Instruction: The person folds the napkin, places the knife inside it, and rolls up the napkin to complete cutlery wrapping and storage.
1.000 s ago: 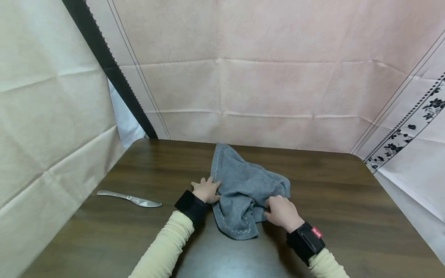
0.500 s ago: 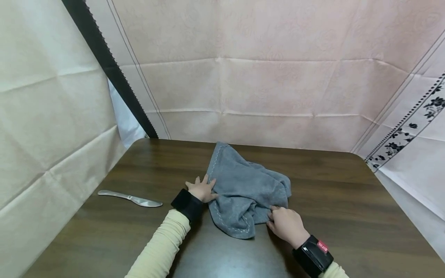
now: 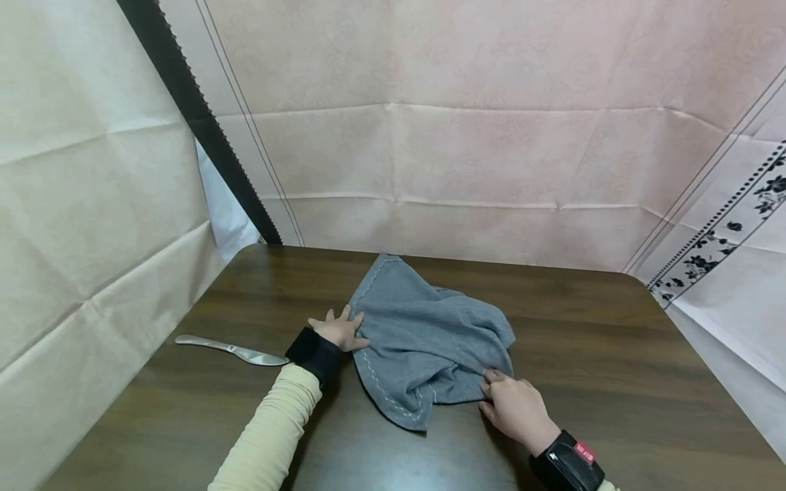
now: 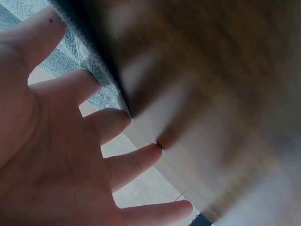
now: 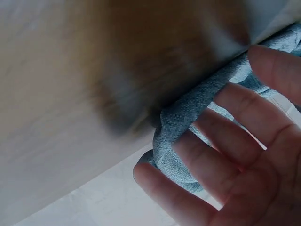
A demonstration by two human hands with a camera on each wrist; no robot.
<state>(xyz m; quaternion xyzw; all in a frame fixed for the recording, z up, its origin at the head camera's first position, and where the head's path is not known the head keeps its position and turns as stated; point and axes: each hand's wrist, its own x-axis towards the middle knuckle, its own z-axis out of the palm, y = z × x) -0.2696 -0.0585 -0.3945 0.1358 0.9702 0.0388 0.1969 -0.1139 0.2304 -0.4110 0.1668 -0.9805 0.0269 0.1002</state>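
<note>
A crumpled grey-blue cloth [image 3: 430, 334] with a line of pale stitching along its edge lies on the wooden table [image 3: 614, 354]. At its left edge, my left hand [image 3: 339, 331] touches it with fingers spread; the left wrist view shows the thumb and nearest fingers [image 4: 115, 125] against the border. My right hand [image 3: 518, 412] touches the lower right border. In the right wrist view its fingers [image 5: 207, 162] extend onto the cloth, the thumb standing apart, and some fingertips are hidden by the fabric. Several folds run through the cloth's lower half.
A silver table knife [image 3: 230, 350] lies on the left of the table, its blade tip beside the left wristband [image 3: 314, 356]. Pale sheets [image 3: 467, 164] hang behind and beside the table. The table's far edge runs just behind the cloth.
My left hand has moved left, and the cloth's left edge has shifted with it, so the cloth is spread wider. My right hand has moved down and right along the border.
</note>
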